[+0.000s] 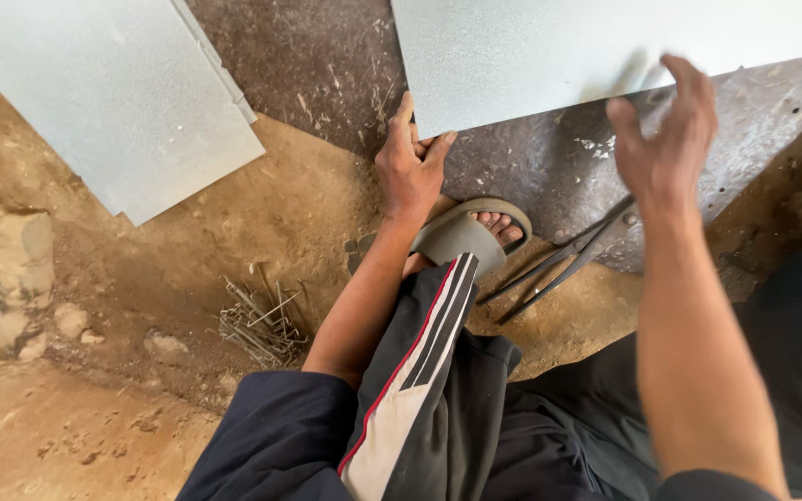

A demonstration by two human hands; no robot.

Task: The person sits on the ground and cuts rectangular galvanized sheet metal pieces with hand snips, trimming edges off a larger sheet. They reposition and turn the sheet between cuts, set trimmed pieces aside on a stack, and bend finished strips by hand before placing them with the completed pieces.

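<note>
The left hand (410,162) grips the near left corner of the grey metal sheet (549,51) lying on the floor (187,250); the right hand (666,139) hovers spread over its near edge, with tin snips (559,260) just nearer

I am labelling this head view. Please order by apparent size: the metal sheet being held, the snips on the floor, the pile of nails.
1. Metal sheet, by far the largest, cut off by the frame.
2. Snips.
3. Pile of nails, smaller than the snips, though not by much.

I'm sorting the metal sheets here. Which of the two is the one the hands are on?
The upper-right sheet: the left hand grips its corner and the right hand its edge. The left sheet lies untouched.
</note>
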